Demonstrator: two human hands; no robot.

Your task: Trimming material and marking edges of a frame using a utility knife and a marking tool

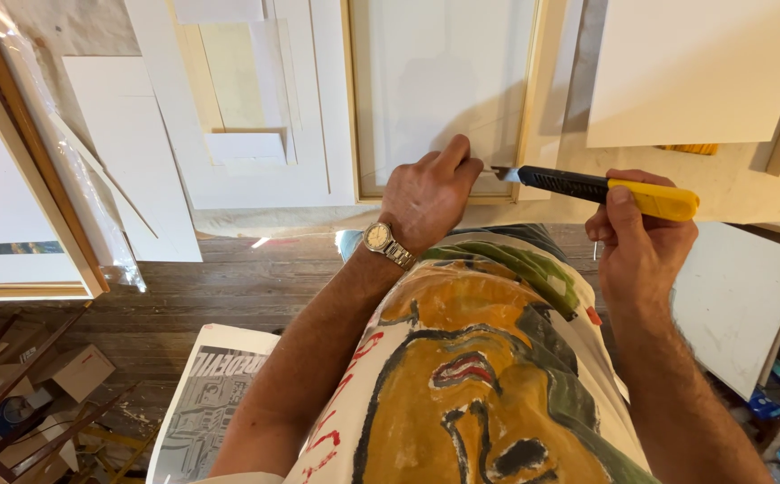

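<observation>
**At the worktop's near edge: knife tip set to a framed panel**

Along the worktop's left edge, a pale wood frame (31, 179) wrapped in clear film leans beside flat white boards (130, 143) with matte, cut edges; a narrow white offcut lies across them. Toward the middle of the near edge lies the panel (444, 81), a smooth white rectangle bordered by a light, unfinished wood frame. Left hand (426, 193), a metal watch (385, 242) on its wrist, presses on the panel's lower border, fingers curled, index extended toward the blade; it pins the panel without grasping anything. Right hand (637, 246) is closed firmly round the yellow handle of the knife (601, 190), whose ribbed black body ends in a short steel blade touching the frame's lower right corner, just beside the left index finger. Judged from the pictures, cutting is at an early stage: a faint line crosses the panel's lower part, but no trimmed strip lies by the blade, and the rest of the edge looks untouched. Near the right edge rests another white board (695, 72), with further wood framing at the far corner. Below the worktop, dark plank floor (229, 287) shows.
</observation>
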